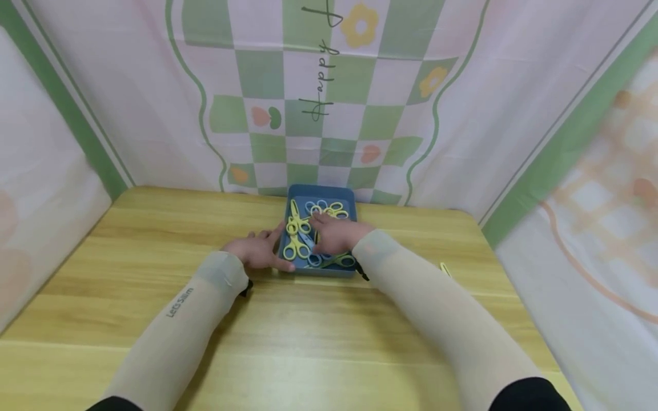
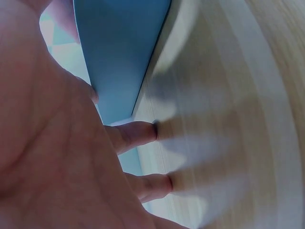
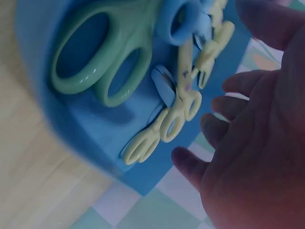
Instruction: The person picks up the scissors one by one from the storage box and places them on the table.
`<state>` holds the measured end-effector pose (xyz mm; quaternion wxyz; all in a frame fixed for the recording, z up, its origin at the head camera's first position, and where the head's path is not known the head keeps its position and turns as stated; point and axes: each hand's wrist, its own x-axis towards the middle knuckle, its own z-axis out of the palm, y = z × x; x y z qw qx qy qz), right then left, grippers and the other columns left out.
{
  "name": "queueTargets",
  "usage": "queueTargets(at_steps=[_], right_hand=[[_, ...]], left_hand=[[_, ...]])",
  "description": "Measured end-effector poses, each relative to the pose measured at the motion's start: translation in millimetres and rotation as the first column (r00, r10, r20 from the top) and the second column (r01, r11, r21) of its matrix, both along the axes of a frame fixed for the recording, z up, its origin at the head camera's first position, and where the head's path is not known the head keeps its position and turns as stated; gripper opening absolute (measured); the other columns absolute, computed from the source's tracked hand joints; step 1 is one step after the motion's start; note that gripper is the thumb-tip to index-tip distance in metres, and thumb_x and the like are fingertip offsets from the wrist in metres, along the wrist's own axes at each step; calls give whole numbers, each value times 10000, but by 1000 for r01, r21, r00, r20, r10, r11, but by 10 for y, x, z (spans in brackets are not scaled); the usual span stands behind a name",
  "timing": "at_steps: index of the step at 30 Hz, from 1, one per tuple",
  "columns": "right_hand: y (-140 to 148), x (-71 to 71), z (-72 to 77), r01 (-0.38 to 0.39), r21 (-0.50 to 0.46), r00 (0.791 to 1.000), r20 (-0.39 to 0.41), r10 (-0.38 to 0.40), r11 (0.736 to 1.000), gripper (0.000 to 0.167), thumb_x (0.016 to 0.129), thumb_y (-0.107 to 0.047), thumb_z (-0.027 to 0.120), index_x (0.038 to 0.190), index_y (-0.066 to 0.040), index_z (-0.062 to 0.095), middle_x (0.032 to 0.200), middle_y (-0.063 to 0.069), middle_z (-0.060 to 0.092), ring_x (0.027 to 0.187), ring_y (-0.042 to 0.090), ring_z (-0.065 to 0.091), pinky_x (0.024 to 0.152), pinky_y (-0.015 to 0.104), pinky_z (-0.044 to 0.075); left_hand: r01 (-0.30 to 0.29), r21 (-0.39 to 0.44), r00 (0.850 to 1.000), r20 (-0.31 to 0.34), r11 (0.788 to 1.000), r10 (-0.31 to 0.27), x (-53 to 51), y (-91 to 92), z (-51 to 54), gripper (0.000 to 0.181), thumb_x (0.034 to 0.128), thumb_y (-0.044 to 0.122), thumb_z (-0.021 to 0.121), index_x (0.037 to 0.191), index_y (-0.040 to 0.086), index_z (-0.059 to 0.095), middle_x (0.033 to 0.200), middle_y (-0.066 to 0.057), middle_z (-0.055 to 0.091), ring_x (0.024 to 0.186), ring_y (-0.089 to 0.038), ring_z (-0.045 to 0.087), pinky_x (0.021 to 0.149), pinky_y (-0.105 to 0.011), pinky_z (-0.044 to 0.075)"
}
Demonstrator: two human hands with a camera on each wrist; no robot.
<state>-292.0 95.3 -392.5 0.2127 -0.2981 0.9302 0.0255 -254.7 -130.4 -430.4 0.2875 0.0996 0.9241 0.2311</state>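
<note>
Head view: left hand (image 1: 259,252) open, fingers extended, set against the left wall of the blue tray (image 1: 323,273), thumb by the near-left corner. Right hand (image 1: 336,234) over the inside of the tray, fingers spread, gripping nothing; fingertip contact with the scissors can't be told from here. Scissors lie jumbled in the tray: two yellow pairs (image 1: 296,244) along the left, blue scissors (image 1: 307,240) beside them, green scissors (image 3: 125,33) at the near side, more at the far end. Tray sits at the back of the tabletop (image 1: 308,354), by the checkered cloth (image 1: 303,77). Another yellow piece (image 1: 445,269) shows past the right sleeve (image 1: 432,302), outside the tray.

Step in hand looks like sorting or straightening. To do it well: keep the left hand firm so the tray can't skid, work one pair at a time, take handles rather than blades, free overlapping loops before lifting.
</note>
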Motion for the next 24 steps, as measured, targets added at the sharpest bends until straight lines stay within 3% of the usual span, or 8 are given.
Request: queueTargets(at_steps=[5, 9, 16, 20, 24], right_hand=[[-116, -14, -36, -27, 63, 999, 47, 24, 998, 724, 1026, -440, 517, 1601, -124, 211, 1654, 67, 132, 1493, 255, 136, 1174, 444, 177], [-131, -19, -29, -32, 80, 997, 73, 26, 996, 635, 1029, -377, 523, 1582, -155, 303, 1630, 54, 232, 1481, 260, 194, 1169, 434, 197], [-95, 14, 56, -23, -9, 997, 77, 23, 1000, 462, 1035, -234, 519, 1477, -106, 486, 1493, 89, 468, 1370, 254, 413, 1124, 406, 308], [-87, 27, 63, -10, -66, 998, 61, 14, 998, 474, 1037, -166, 491, 1506, -108, 448, 1499, 89, 464, 1376, 257, 408, 1136, 405, 287], [-72, 38, 37, -7, -14, 994, 110, 9, 1000, 516, 1040, -144, 450, 1551, -175, 384, 1569, 50, 370, 1442, 243, 301, 1166, 395, 216]], left_hand=[[17, 20, 1000, -9, 1000, -17, 55, -2, 52, 1209, 775, 725, 689, 1590, 320, -107, 1642, -185, 56, 1438, -531, -3, 1104, -691, 72], [8, 11, 1000, -5, 1000, -8, 37, -11, 35, 1206, 771, 730, 688, 1583, 338, -113, 1646, -163, 52, 1444, -515, -2, 1115, -672, 76], [-10, 14, 1000, -1, 1000, 10, -14, -19, -18, 1222, 755, 716, 716, 1569, 373, -128, 1650, -147, 44, 1441, -521, -15, 1104, -691, 70], [-5, 14, 1000, -5, 1000, 5, -17, -19, -30, 1221, 757, 714, 717, 1571, 370, -126, 1649, -150, 45, 1439, -527, -6, 1095, -703, 75], [-4, 13, 1000, -12, 1000, 4, -16, -10, -47, 1219, 751, 725, 712, 1569, 384, -125, 1648, -148, 60, 1439, -528, 0, 1096, -702, 79]])
